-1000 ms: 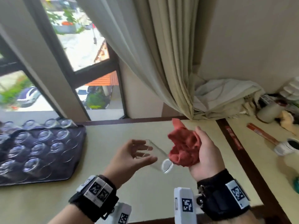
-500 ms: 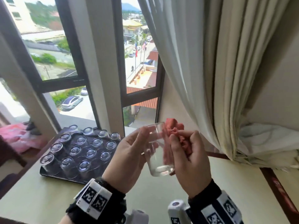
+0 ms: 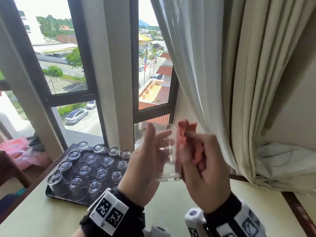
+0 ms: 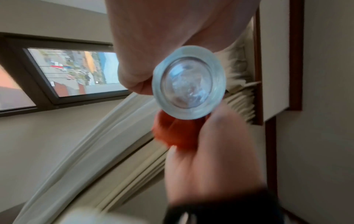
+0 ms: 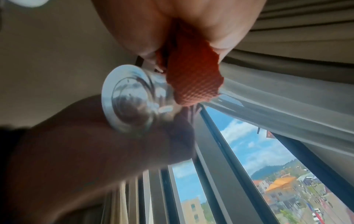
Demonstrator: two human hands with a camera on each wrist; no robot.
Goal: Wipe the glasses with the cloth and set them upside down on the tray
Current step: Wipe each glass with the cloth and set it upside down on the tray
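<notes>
A clear drinking glass point(image 3: 168, 154) stands upright in the air between both hands, its thick base point(image 4: 188, 82) toward the wrist cameras. My left hand point(image 3: 147, 161) grips its left side with thumb and fingers curled round it. My right hand point(image 3: 201, 161) clutches a bunched red cloth point(image 3: 186, 139) and holds it against the glass's right side; the cloth point(image 5: 191, 81) shows beside the base point(image 5: 126, 100) in the right wrist view. Lower left, a dark tray point(image 3: 51, 192) carries several glasses point(image 3: 85, 170) set upside down.
The tray sits on a pale green tabletop point(image 3: 42, 216) beside a window point(image 3: 68, 65). Cream curtains point(image 3: 222, 82) hang right behind my hands and bunch on the table's right. A pink bundle point(image 3: 15, 147) lies at far left.
The glass turned from lying tilted to upright and rose in front of the window. The cloth hand closed in against its side. My head view lifted and swung left toward the tray.
</notes>
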